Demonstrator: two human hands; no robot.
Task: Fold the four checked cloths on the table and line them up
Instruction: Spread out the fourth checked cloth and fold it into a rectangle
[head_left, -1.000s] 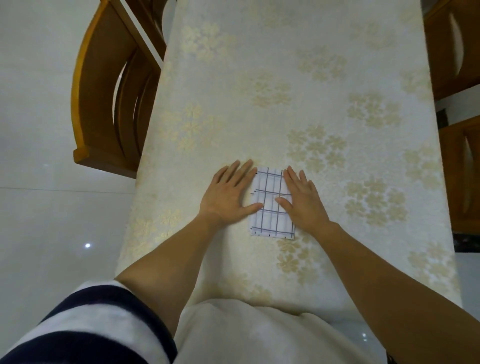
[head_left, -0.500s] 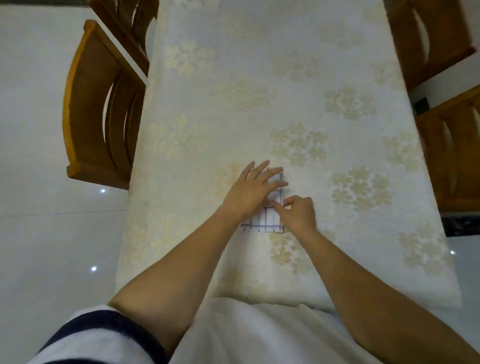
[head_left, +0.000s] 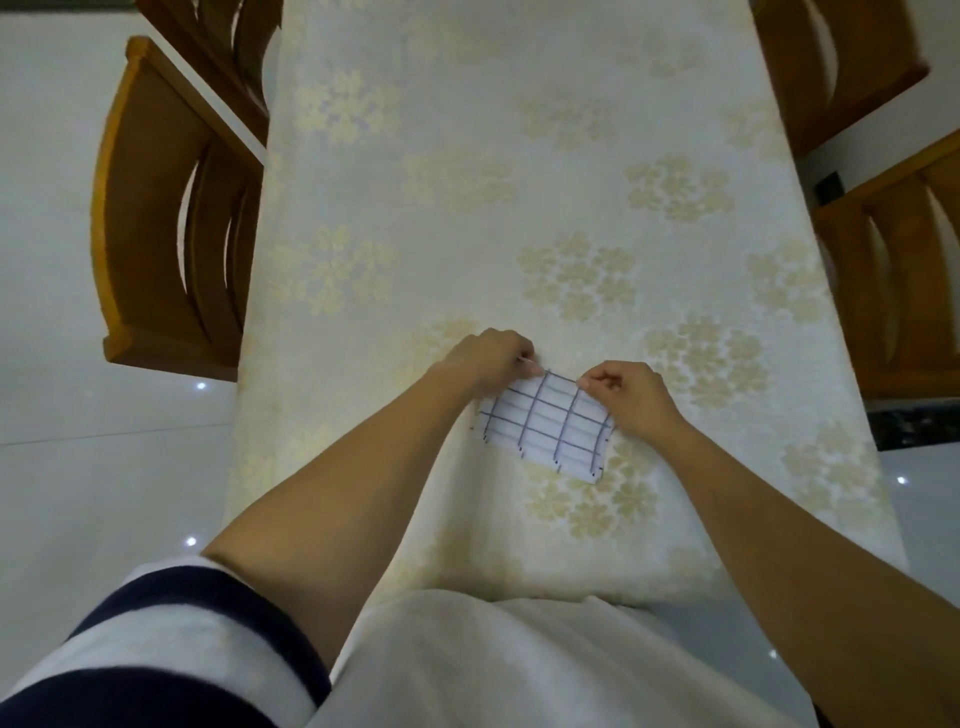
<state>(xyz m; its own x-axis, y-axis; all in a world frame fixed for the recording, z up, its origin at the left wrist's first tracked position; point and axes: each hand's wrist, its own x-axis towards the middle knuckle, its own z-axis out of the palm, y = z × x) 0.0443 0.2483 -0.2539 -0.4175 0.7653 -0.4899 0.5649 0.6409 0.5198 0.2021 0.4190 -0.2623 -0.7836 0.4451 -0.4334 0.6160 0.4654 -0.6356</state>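
Left hand (head_left: 491, 358) pinches far-left corner of the folded checked cloth (head_left: 545, 426); right hand (head_left: 631, 397) pinches far-right corner; cloth's far edge lifted off floral-covered table (head_left: 467, 182); near edge sags.

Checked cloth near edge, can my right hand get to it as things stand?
Probably yes: the near edge of the checked cloth is uncovered, with nothing in the way, though the right hand is busy pinching its far corner.

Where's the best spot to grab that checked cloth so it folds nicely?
Pinch the checked cloth at its two far corners, one from each side, as the left hand and right hand do. It looks thin and floppy, so held corners keep the far edge straight.
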